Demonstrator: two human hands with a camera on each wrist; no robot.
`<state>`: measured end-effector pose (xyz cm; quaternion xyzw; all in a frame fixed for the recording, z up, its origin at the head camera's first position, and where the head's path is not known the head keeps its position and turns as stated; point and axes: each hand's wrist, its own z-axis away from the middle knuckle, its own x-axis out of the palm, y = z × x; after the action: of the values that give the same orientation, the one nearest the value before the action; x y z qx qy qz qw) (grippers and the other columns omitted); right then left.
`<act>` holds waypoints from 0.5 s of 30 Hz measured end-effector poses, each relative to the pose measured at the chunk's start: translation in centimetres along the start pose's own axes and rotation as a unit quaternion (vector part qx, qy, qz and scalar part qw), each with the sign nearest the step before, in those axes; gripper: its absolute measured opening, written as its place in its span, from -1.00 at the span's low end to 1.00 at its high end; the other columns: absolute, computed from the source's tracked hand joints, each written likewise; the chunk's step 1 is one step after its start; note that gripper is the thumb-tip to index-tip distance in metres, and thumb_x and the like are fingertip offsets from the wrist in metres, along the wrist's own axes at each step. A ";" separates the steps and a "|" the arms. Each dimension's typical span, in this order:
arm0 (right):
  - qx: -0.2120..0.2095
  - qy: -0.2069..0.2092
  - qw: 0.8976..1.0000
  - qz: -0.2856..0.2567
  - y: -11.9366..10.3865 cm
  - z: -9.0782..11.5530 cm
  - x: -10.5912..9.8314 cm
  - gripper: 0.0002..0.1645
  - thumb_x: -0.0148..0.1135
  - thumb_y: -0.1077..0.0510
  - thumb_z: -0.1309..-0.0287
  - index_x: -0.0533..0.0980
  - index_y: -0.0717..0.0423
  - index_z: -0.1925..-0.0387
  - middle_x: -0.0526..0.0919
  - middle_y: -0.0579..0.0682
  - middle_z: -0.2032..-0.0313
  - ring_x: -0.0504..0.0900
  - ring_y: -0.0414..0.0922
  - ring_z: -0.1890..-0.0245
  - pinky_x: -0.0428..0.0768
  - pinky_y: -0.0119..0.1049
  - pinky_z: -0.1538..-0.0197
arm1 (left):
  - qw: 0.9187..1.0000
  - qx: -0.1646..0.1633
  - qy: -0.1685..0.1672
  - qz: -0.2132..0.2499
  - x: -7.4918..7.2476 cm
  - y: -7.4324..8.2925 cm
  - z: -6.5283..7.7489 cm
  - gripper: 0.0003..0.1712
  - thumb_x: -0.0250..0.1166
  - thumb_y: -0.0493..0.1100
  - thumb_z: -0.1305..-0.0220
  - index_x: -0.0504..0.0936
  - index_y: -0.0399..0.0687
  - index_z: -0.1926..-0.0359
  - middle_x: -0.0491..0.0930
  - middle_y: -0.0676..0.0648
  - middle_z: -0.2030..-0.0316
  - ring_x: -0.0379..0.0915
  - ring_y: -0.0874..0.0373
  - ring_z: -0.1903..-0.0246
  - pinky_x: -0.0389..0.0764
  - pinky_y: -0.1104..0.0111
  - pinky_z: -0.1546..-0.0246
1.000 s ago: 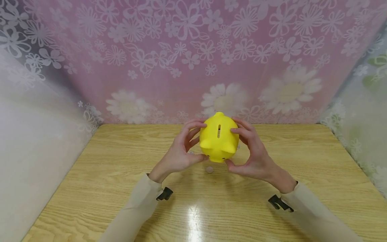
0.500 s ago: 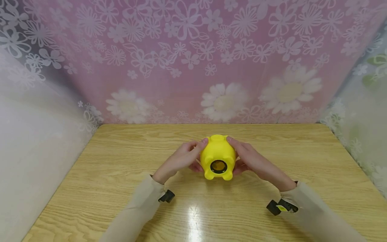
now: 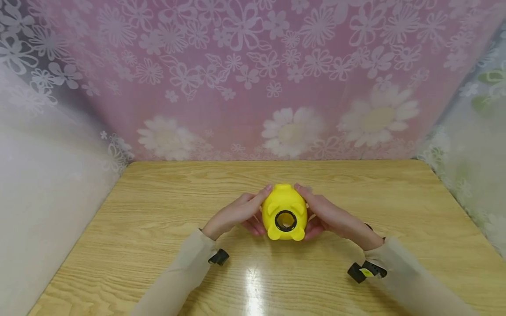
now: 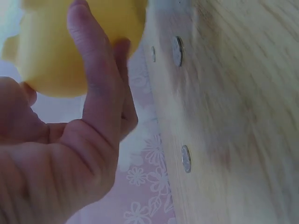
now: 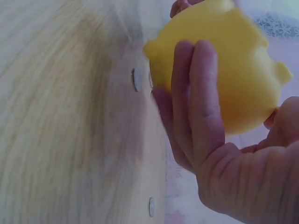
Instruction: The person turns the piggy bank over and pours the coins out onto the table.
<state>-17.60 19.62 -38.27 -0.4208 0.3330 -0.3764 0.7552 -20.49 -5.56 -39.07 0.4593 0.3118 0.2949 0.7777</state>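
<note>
A yellow piggy bank (image 3: 284, 199) is tipped so its underside faces the head camera. A round hole (image 3: 285, 220) ringed in black shows there between the stubby feet. My left hand (image 3: 241, 213) grips one side, thumb near the top and fingers lower down. On the opposite side my right hand (image 3: 328, 213) holds it the same way. Both wrist views show the bank raised off the table. Below it, several coins lie apart on the wood, among them one coin (image 4: 177, 51) and another coin (image 4: 186, 158) in the left wrist view, and a coin (image 5: 136, 80) in the right wrist view.
The wooden table (image 3: 166, 193) runs back to a pink flowered curtain (image 3: 221, 105). Pale flowered cloth hangs along the left and right sides. Black straps or mounts (image 3: 218, 256) sit at both cuffs. Light glares off the tabletop near the front.
The piggy bank has turned over: its slotted top faced the camera a second ago, now its holed underside does. Both hands rotated with it and came lower in view, keeping their hold.
</note>
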 end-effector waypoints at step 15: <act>-0.251 0.134 0.956 0.070 -0.3 0.7 -0.7 -0.12 0.32 0.19 -0.33 0.11 0.08 -0.55 0.21 0.24 -0.49 0.49 0.31 -0.33 0.70 0.01 -0.16 | 0.983 0.176 0.039 0.028 -0.9 1.3 0.4 -0.11 0.45 -0.10 -0.30 0.20 0.33 -0.54 0.21 -0.04 -0.43 0.54 -0.08 -0.24 0.67 0.07 -0.18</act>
<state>-17.44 20.41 -37.54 -0.5182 0.5435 -0.2802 0.5980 -20.99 -5.94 -37.50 0.5857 0.3761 0.2747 0.6633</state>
